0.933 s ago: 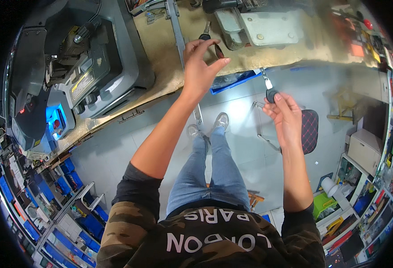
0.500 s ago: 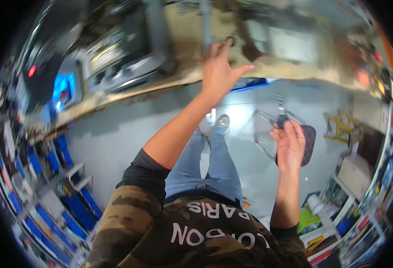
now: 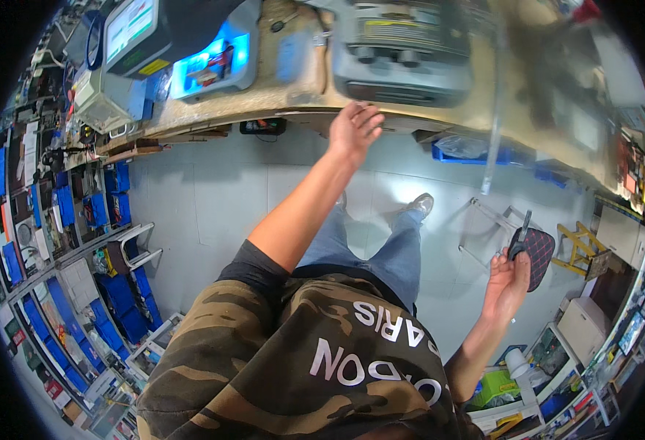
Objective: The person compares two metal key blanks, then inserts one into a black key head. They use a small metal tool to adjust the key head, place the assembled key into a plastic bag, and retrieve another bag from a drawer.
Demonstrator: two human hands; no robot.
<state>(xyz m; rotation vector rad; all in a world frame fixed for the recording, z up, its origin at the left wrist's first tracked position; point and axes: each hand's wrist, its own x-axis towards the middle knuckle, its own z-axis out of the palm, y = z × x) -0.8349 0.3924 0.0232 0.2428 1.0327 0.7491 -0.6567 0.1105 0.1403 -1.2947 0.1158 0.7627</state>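
Note:
My right hand (image 3: pixel 508 284) is raised to the right of my body, over the floor. Its thumb and fingers pinch a black-headed key (image 3: pixel 526 224), whose narrow shank points away from me. My left hand (image 3: pixel 355 132) hovers at the front edge of the workbench (image 3: pixel 293 103), its fingers loosely curled and apart, with nothing visible in them. Just beyond it stands a grey bench machine (image 3: pixel 403 73) with two dark knobs on its front. Further left is a second machine (image 3: pixel 249 55), with a blue-lit work bay and a tilted screen (image 3: pixel 130 29).
Behind the key is a stool (image 3: pixel 539 257) with a dark quilted seat, and a yellow step stool (image 3: pixel 577 248) stands farther right. A blue tray (image 3: pixel 469 154) sits below the bench. Shelves with blue bins (image 3: pixel 121 308) line the left side.
The view has swung left, so the machines appear farther right. My left hand has drawn back from a small black round thing on the bench. My right hand still holds the key.

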